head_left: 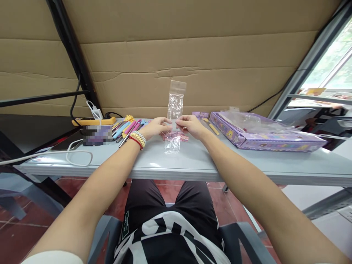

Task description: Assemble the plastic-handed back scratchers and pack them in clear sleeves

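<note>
My left hand (155, 127) and right hand (191, 125) pinch the bottom of a clear plastic bag (175, 102), fingers closed, holding it upright above the table (198, 161). Another bag (173, 143) lies at six o'clock below it; pens (128, 129) at nine, a purple box (264, 136) at three.

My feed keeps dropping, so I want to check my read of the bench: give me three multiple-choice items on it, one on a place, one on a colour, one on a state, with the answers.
1. Where does the flat purple box lie?
A. to the right of the hands on the table
B. under the table
C. on the person's lap

2. What colour is the power strip at the left?
A. green
B. yellow
C. white

3. How is the clear plastic bag held?
A. crumpled in one fist
B. lying flat, untouched
C. standing upright, pinched at its lower end by both hands

Answers: 1 A, the box sits on the grey table right of the right hand. 2 B, its casing is yellow. 3 C, the left hand and right hand grip the bottom while the top rises free.
</note>
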Motion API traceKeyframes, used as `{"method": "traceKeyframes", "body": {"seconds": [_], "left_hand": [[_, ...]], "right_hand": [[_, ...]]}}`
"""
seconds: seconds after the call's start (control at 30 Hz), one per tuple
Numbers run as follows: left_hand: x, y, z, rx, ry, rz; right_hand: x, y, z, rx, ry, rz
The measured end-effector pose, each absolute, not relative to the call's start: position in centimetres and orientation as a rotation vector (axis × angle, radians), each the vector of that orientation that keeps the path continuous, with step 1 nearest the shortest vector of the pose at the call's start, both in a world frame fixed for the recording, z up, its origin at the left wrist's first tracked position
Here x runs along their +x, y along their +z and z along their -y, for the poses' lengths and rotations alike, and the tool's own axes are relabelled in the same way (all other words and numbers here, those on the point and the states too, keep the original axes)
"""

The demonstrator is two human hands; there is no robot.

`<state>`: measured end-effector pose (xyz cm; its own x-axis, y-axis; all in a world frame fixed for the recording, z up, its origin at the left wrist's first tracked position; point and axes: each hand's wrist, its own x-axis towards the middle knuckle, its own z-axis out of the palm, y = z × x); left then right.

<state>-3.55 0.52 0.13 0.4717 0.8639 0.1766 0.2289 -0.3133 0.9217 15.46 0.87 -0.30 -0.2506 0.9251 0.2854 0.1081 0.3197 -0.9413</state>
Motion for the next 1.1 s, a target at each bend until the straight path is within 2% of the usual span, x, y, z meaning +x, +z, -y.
{"method": "traceKeyframes", "body": {"seconds": [0.17, 0.27, 0.47, 0.63, 0.87, 1.1], "left_hand": [[-3.5, -0.4, -0.9, 2.461, 0.823, -1.157], [-3.7, -0.3, -1.2, 2.617, 0.863, -1.3], [-4.7, -0.1, -1.8, 2.515, 0.799, -1.854], [-5.9, 0.3, -2.3, 2.337, 0.759, -2.19], [-8.2, 0.2, -3.4, 2.208, 0.723, -2.47], [-8.9, -0.4, -4.5, 2.241, 0.425, -2.417]], "right_hand": [[16.4, -0.3, -1.3, -1.027, 0.94, 1.566], [16.8, -0.6, -1.9, -1.115, 0.878, 1.585], [17.7, -1.5, -2.9, -1.465, 0.612, 1.618], [17.9, -1.5, -2.6, -1.573, 0.498, 1.72], [17.7, -1.7, -2.4, -1.735, 0.375, 1.753], [18.1, -2.5, -3.5, -1.79, 0.264, 1.839]]}}
